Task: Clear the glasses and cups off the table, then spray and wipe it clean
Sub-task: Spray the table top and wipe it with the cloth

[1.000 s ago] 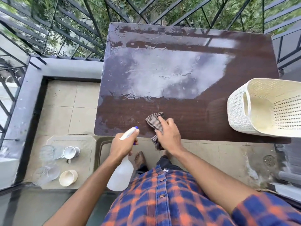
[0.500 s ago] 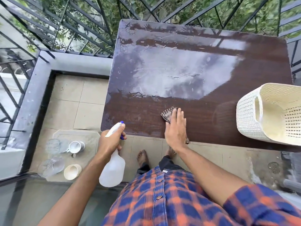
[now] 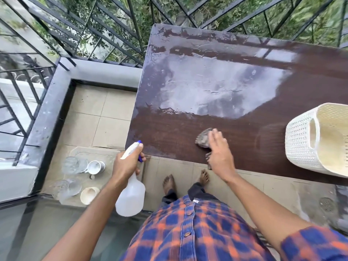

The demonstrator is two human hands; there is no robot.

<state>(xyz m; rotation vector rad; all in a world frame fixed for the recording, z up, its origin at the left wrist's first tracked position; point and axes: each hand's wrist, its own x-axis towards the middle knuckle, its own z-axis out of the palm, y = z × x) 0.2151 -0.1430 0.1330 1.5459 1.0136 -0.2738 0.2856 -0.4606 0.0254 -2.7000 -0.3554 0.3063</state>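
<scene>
Right fingers (image 3: pixel 216 137) straight, pressing cloth (image 3: pixel 203 140) onto table (image 3: pixel 165 134), left fingers (image 3: pixel 141 158) curled round spray bottle (image 3: pixel 130 198)

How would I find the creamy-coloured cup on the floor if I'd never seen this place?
Find the big brown table, then look down at the floor tiles off its near left corner, where cups and glasses huddle. The cream cup sits at the huddle's near edge, beside a clear glass. It is the only cream one: the other cup is white, the rest see-through.
</scene>
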